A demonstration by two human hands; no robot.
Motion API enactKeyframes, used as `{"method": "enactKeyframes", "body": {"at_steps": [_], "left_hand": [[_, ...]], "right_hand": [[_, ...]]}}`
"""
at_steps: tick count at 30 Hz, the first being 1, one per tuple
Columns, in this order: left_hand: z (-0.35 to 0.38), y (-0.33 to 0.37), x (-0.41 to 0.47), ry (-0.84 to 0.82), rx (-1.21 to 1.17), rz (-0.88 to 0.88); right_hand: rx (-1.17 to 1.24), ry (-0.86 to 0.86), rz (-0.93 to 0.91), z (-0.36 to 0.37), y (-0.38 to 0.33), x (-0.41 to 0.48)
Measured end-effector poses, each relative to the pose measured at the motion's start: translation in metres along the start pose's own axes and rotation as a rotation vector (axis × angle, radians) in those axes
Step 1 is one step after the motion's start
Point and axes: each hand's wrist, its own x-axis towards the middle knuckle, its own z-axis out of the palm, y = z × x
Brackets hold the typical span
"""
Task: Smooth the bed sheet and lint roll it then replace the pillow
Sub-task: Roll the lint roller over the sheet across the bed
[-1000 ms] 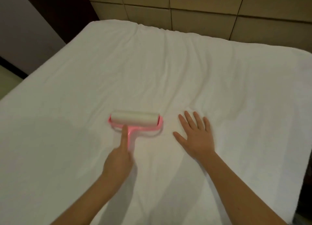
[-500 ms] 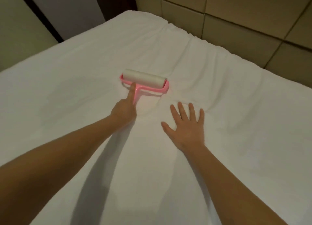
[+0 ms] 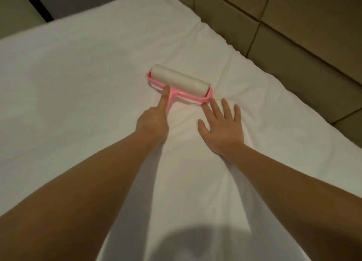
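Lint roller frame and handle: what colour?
Pink, holding a white roll; the lint roller shows clearly in the head view, the only one.

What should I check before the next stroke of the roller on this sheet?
1. Left hand grips the pink lint roller by its handle: ok.
2. Roller rests on the bed sheet: ok.
3. Right hand presses flat on the sheet: ok.
4. Right fingers clear of roller frame: not ok, index fingertip at its end.
5. Sheet ahead smooth: not ok, creases run toward the headboard.
6. Pillow nearby: cannot tell, none in view.
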Motion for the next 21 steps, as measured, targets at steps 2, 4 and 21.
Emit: {"method": "enactKeyframes", "body": {"at_steps": [2, 4, 21], "left_hand": [[-0.003, 0.01, 0.013, -0.011, -0.019, 0.0], [-0.006, 0.017, 0.031, -0.011, -0.032, 0.026], [-0.068, -0.008, -0.105, -0.373, 0.267, -0.339]], "right_hand": [[-0.035, 0.004, -0.011, -0.002, 0.004, 0.017], [-0.048, 0.003, -0.018, -0.002, 0.009, 0.034], [0.097, 0.333, -0.076, 0.025, 0.021, 0.037]]}}
